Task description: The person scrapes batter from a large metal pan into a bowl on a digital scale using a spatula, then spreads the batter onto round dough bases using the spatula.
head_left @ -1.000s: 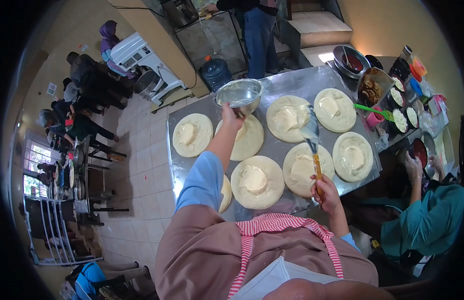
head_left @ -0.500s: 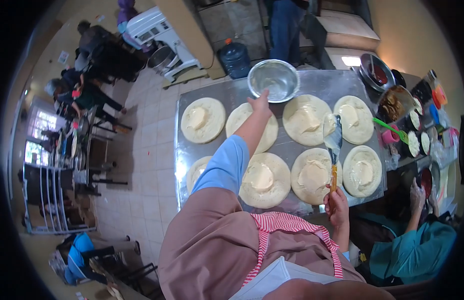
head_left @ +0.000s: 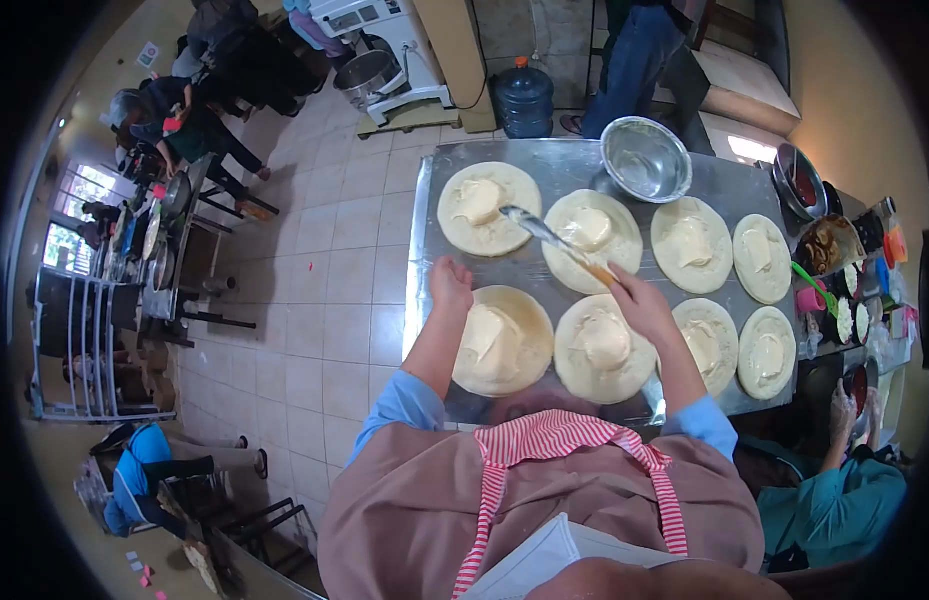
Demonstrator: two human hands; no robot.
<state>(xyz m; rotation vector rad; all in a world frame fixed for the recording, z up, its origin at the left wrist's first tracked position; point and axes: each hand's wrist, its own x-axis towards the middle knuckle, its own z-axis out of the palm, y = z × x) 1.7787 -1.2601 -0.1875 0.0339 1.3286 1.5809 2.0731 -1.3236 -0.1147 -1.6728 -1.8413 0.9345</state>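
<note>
My right hand (head_left: 641,302) is closed around the handle of a spatula (head_left: 559,240). Its blade, smeared with pale cream, reaches left over the gap between the two back-left dough rounds. My left hand (head_left: 451,285) holds nothing, its fingers partly extended beside the front-left dough round (head_left: 529,375). Behind it lies the back-left dough round (head_left: 514,190). Each of the several flat, pale rounds carries a spread patch of cream in its middle. A metal bowl (head_left: 645,160) stands at the table's back edge, with pale residue inside.
The metal table (head_left: 421,330) bears the dough rounds. To the right are a bowl of red sauce (head_left: 802,185), a green utensil (head_left: 814,285) and a co-worker's gloved hand (head_left: 842,412). Behind stand a blue water jug (head_left: 524,98) and a mixer (head_left: 379,45). Other people work at the left.
My left hand has let go of the bowl and come back to the table's left side. My right hand has swung the spatula forward and left over the dough. The view has shifted left.
</note>
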